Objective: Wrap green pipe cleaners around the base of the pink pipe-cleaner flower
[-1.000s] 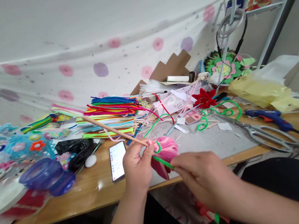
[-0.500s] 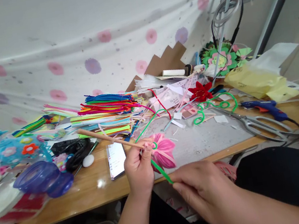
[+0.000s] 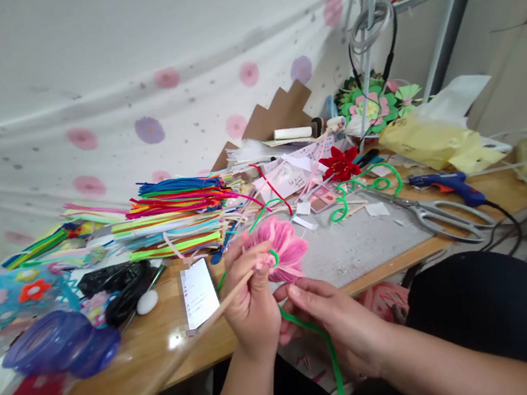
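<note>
My left hand (image 3: 253, 300) is closed around a wooden stick (image 3: 205, 332) and the base of a pink flower (image 3: 288, 247) with striped, fuzzy-looking petals. The stick's long end slants down to the lower left, toward me. A small green ring (image 3: 274, 258) circles the flower's base. Just below the petals, my right hand (image 3: 341, 316) has its thumb and fingers bent together beside the left palm. A green strip (image 3: 331, 355) comes out between the hands, crosses the right fingers and dangles with its end loose. Exactly where the fingers grip it is partly hidden.
Bundles of coloured pipe cleaners (image 3: 178, 205) lie behind a lit phone (image 3: 199, 292). To the right are a red flower (image 3: 340, 163), curled green wire (image 3: 341, 210), large scissors (image 3: 441, 218) and a blue glue gun (image 3: 453, 186). A purple vase (image 3: 60, 343) is at left.
The stick has swung from pointing up-left to pointing down-left. My right hand has moved up and in toward the flower, leaving the strip's end dangling. The view has shifted slightly.
</note>
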`<state>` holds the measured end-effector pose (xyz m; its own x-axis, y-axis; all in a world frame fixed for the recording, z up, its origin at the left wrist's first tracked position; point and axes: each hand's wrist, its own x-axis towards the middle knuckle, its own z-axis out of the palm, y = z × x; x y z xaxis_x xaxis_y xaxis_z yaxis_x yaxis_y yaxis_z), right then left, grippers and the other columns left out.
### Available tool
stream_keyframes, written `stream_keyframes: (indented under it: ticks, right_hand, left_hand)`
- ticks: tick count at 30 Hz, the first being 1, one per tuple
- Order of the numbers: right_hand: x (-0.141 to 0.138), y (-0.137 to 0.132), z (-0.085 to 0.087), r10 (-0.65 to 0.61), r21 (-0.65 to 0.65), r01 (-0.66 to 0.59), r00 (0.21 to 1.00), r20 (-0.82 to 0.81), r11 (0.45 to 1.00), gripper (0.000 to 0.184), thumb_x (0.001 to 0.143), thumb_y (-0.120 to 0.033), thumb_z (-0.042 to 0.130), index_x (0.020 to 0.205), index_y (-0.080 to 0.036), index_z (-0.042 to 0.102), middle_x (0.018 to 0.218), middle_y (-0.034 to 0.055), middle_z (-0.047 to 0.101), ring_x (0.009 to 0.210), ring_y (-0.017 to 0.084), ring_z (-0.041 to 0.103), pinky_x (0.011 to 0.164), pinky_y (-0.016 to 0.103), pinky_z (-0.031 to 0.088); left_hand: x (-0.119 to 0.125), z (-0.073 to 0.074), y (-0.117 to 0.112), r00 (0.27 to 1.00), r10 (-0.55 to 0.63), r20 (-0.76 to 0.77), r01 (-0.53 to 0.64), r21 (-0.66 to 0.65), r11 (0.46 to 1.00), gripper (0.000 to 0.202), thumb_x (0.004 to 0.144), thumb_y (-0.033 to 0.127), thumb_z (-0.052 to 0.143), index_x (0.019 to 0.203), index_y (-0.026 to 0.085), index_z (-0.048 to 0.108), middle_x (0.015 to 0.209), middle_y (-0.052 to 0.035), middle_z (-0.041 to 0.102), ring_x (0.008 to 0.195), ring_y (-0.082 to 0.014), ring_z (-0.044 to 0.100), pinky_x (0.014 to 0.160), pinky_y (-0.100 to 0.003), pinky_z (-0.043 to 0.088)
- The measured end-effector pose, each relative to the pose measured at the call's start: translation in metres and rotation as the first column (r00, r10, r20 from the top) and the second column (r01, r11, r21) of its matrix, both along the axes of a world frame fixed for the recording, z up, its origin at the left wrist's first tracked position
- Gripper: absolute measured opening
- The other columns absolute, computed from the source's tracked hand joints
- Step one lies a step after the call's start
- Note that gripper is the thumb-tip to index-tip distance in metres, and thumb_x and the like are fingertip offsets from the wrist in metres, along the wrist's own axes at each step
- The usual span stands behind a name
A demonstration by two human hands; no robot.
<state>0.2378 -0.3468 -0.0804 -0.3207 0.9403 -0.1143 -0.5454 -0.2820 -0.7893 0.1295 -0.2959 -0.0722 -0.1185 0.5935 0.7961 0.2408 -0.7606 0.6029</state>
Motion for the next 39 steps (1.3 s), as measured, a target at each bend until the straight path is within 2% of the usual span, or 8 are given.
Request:
stream_keyframes:
  ticks: [6,8,13,17,25,28,33,39]
  right_hand:
    - [0.007,0.007,0.005,-0.158,0.023,0.157,0.987,0.030,0.987,0.030,0.073,-0.043,0.069,0.077,-0.014,0.067,0.047,-0.0086,0.039,0.037,0.003,0.026,0.036,0.016,0.022]
    - [0.011,0.009,0.004,-0.266,0.214,0.223,0.943,0.201,0.951,0.022,0.077,-0.036,0.065,0.083,-0.015,0.070,0.049,-0.0059,0.048,0.042,0.006,0.038,0.043,0.018,0.033]
    - [0.016,0.009,-0.004,-0.625,0.736,0.032,0.554,0.550,0.677,0.024,0.082,-0.015,0.053,0.100,-0.018,0.069,0.092,0.0079,0.072,0.084,0.018,0.065,0.075,0.028,0.049]
    - [0.014,0.006,-0.011,-0.663,0.738,-0.105,0.370,0.651,0.666,0.024,0.081,-0.009,0.049,0.090,-0.017,0.070,0.082,0.0083,0.072,0.072,0.018,0.067,0.066,0.025,0.048]
    - [0.011,-0.008,-0.011,-0.601,0.693,-0.002,0.496,0.627,0.721,0.020,0.080,-0.007,0.049,0.078,-0.017,0.067,0.070,0.0026,0.069,0.064,0.013,0.064,0.060,0.020,0.045]
    - [0.022,-0.010,-0.004,-0.660,0.753,-0.042,0.449,0.602,0.657,0.021,0.082,-0.010,0.049,0.089,-0.017,0.067,0.077,0.0040,0.069,0.069,0.014,0.064,0.063,0.022,0.046]
    - [0.043,-0.006,0.006,-0.780,0.803,-0.277,0.216,0.587,0.528,0.021,0.088,-0.019,0.050,0.100,-0.016,0.066,0.069,0.0037,0.061,0.059,0.015,0.057,0.056,0.024,0.040]
    - [0.048,0.001,0.012,-0.854,0.824,-0.382,0.143,0.500,0.419,0.025,0.089,-0.013,0.045,0.077,-0.016,0.066,0.057,0.0006,0.050,0.051,0.012,0.047,0.051,0.024,0.032]
  left_hand:
    - [0.002,0.007,0.003,0.992,0.069,-0.102,-0.060,0.088,0.994,0.014,0.084,0.015,0.055,0.087,0.024,0.066,0.090,-0.0014,0.071,0.090,-0.0185,0.060,0.088,-0.038,0.044]
    - [0.006,0.008,0.005,0.996,0.089,-0.019,-0.088,0.024,0.996,0.011,0.084,0.019,0.056,0.086,0.022,0.066,0.093,-0.0028,0.070,0.091,-0.0193,0.061,0.088,-0.038,0.045]
    - [0.015,0.006,0.014,0.968,0.106,0.229,-0.067,-0.170,0.983,0.013,0.084,0.027,0.058,0.090,0.019,0.065,0.093,-0.0043,0.069,0.090,-0.0189,0.063,0.086,-0.036,0.047]
    - [0.020,0.001,0.021,0.947,0.065,0.316,0.006,-0.218,0.976,0.011,0.082,0.027,0.060,0.085,0.018,0.066,0.088,-0.0029,0.069,0.089,-0.0178,0.063,0.087,-0.034,0.047]
    - [0.013,-0.014,0.025,0.983,0.034,0.181,0.022,-0.300,0.954,0.015,0.083,0.029,0.059,0.086,0.016,0.067,0.084,-0.0035,0.071,0.081,-0.0163,0.064,0.076,-0.028,0.050]
    - [0.006,-0.018,0.025,0.993,-0.001,0.117,0.033,-0.267,0.963,0.012,0.084,0.026,0.058,0.086,0.018,0.066,0.086,-0.0022,0.070,0.083,-0.0161,0.063,0.078,-0.028,0.048]
    - [-0.004,-0.021,0.025,0.998,-0.052,-0.024,0.046,-0.212,0.976,0.007,0.081,0.024,0.060,0.079,0.019,0.065,0.084,-0.0027,0.069,0.087,-0.0187,0.063,0.088,-0.035,0.046]
    - [-0.011,-0.022,0.023,0.991,-0.091,-0.100,0.071,-0.190,0.979,0.011,0.084,0.027,0.055,0.082,0.019,0.062,0.088,-0.0069,0.070,0.091,-0.0216,0.064,0.087,-0.038,0.048]
